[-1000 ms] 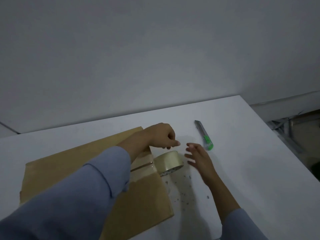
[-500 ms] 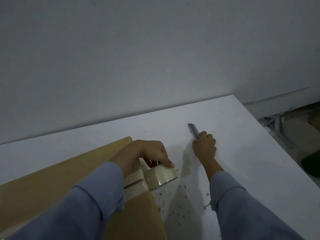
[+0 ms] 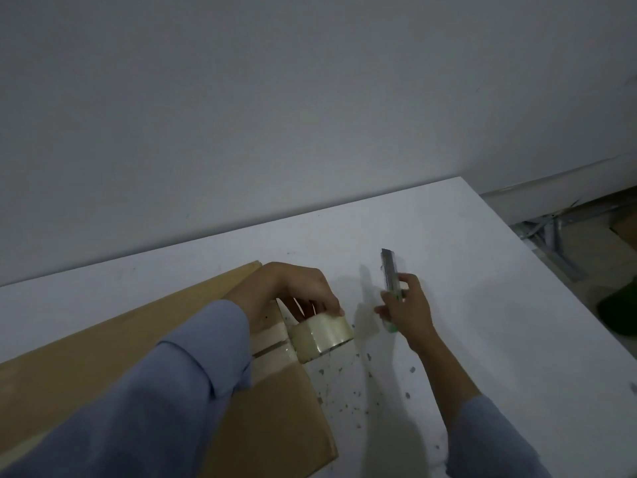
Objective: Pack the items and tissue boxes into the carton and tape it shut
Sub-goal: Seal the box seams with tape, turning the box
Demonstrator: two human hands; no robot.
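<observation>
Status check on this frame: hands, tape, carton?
Left hand grip on tape roll at carton edge. Right hand holds utility knife. Tape strip uncut. Nothing in the way.

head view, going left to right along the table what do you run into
carton → left hand → tape roll → right hand holding the utility knife → bare table

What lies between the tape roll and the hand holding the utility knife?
In the head view, only bare white table with shadow separates the tape roll from the right hand holding the utility knife; small dark specks lie nearer.
</observation>
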